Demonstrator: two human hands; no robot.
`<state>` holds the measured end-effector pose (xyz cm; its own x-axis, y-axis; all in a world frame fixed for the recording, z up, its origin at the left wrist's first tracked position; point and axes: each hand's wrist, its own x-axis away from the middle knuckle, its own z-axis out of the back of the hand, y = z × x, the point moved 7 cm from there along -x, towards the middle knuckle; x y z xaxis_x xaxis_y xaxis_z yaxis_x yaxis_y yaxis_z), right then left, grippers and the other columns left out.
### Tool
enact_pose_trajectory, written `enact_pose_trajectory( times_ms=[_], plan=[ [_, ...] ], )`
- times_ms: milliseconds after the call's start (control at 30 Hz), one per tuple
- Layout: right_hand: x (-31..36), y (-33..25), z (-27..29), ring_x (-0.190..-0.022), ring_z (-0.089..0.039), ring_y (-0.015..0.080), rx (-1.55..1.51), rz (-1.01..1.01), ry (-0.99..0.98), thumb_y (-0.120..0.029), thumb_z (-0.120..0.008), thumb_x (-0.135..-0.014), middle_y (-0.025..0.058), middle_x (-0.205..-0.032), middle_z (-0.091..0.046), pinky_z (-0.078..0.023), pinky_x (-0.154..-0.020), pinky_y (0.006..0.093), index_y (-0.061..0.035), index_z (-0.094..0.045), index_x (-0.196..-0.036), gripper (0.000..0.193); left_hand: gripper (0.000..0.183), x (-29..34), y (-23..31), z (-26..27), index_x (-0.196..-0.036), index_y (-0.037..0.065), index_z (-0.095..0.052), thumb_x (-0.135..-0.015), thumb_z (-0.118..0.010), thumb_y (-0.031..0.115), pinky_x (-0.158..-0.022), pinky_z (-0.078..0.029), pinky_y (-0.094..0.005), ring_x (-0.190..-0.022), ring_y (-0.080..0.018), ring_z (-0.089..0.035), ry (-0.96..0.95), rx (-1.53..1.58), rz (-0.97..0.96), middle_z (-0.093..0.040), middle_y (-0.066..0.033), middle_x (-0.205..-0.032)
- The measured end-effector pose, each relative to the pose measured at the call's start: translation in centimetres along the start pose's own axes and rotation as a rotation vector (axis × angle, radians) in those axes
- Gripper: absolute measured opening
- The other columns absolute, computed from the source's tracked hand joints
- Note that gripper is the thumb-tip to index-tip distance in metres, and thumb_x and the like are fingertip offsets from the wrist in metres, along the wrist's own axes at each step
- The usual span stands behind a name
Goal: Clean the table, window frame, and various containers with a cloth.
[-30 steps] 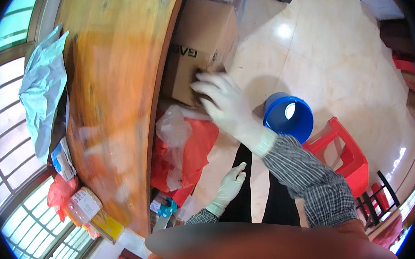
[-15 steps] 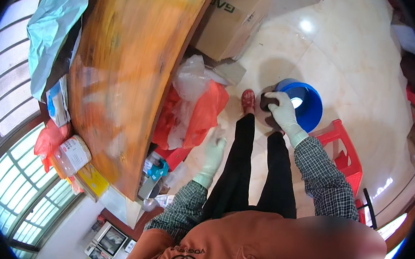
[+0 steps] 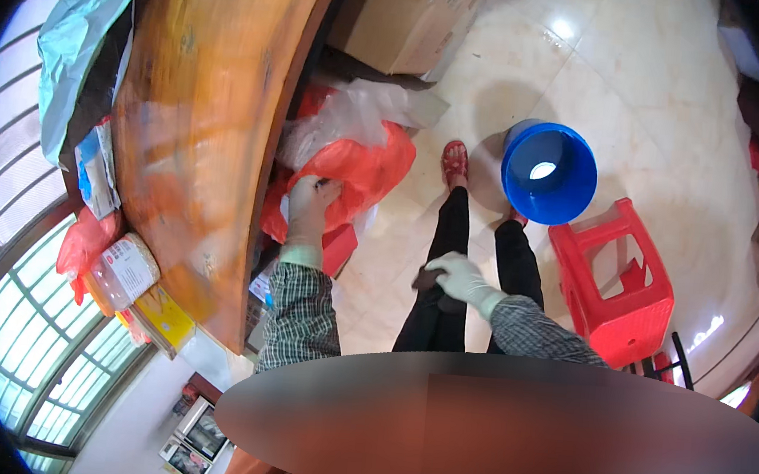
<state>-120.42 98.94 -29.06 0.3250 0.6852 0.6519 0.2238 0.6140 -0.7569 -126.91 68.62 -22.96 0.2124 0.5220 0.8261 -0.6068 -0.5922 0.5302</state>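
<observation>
My left hand (image 3: 308,212), in a pale glove, is at a red plastic bag (image 3: 376,167) beside the wooden table, its fingers closed on the red plastic. Crumpled clear plastic (image 3: 344,123) lies over the bag's far side. In front of my legs my right hand (image 3: 465,279), gloved too, grips a dark brown item (image 3: 428,279) whose kind I cannot make out. Part of it hangs below the fingers. Beyond my right hand, on the floor, stands a blue bucket (image 3: 580,177) with a bright reflection inside.
A red plastic stool (image 3: 641,315) stands right of my legs, close to the bucket. The wooden table (image 3: 200,134) runs along the left. A cardboard box (image 3: 401,25) sits on the floor at the far side. Pale tiles (image 3: 648,107) cover the floor.
My right hand has drawn back from the bucket toward my body with the dark brown item. My left hand has moved left and away from me, onto the red bag.
</observation>
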Motion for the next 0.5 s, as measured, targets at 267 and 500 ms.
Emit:
enact_pose_trajectory(
  times_ms=[267,500],
  plan=[
    [-8.6,-6.6,17.4,-0.107,-0.056,0.0327,-0.206,0.042,0.868,-0.006,-0.055,-0.086,0.019,-0.109,-0.061,-0.043,-0.094,0.037,-0.0014,-0.056,-0.118,0.033,0.033,2.5,0.3,1.4,-0.116,-0.003,-0.051,-0.09,-0.043,0.016,-0.09,-0.049,-0.0386,-0.098,-0.0321,-0.063,0.052,-0.058,-0.112,-0.06,-0.0179,-0.111],
    [-11.0,-2.9,-6.4,-0.095,-0.063,0.0317,0.142,0.036,-0.068,-0.025,-0.059,-0.074,0.0183,-0.102,-0.066,-0.049,-0.084,0.0425,-0.0082,-0.067,-0.101,0.033,0.038,9.4,-2.5,-3.2,-0.124,-0.006,-0.046,-0.091,-0.044,0.013,-0.098,-0.042,-0.036,-0.12,-0.0235,-0.049,-0.045,-0.202,-0.409,-0.048,-0.0146,-0.129]
  ],
)
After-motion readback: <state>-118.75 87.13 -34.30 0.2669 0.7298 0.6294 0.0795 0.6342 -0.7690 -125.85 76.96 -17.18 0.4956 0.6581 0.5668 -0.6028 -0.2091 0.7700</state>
